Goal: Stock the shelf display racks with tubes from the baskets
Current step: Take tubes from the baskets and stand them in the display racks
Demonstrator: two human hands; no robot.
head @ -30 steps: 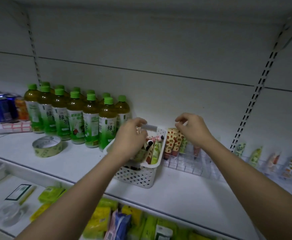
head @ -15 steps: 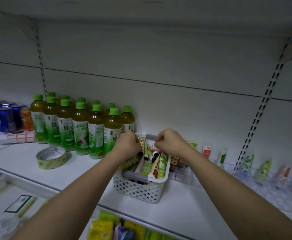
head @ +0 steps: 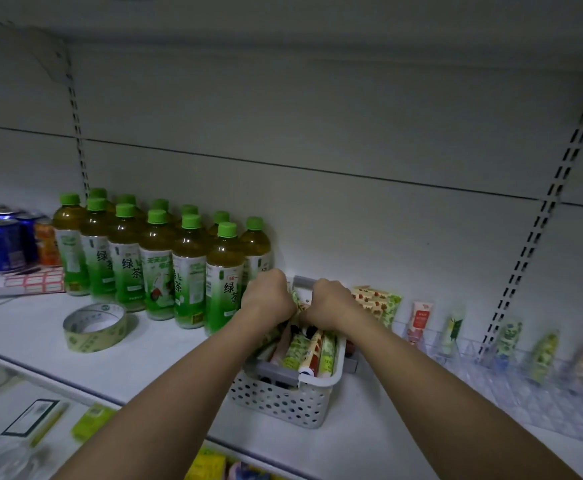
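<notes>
A white perforated basket with grey handles stands on the white shelf, filled with several patterned tubes. Both my hands are down in the far end of the basket, knuckles up and side by side. My left hand grips a green patterned tube. My right hand has its fingers curled round tubes in the pile; the fingertips are hidden. A clear display rack runs along the shelf to the right. It holds patterned tubes next to the basket and single standing tubes further right.
Green-capped tea bottles stand in rows just left of the basket, touching distance from my left hand. A roll of tape lies in front of them. Cans and label sheets sit far left. A lower shelf holds packets.
My right hand came left from the display rack and dropped into the basket beside my left hand. Both hands sank lower among the tubes. The view tilted upward.
</notes>
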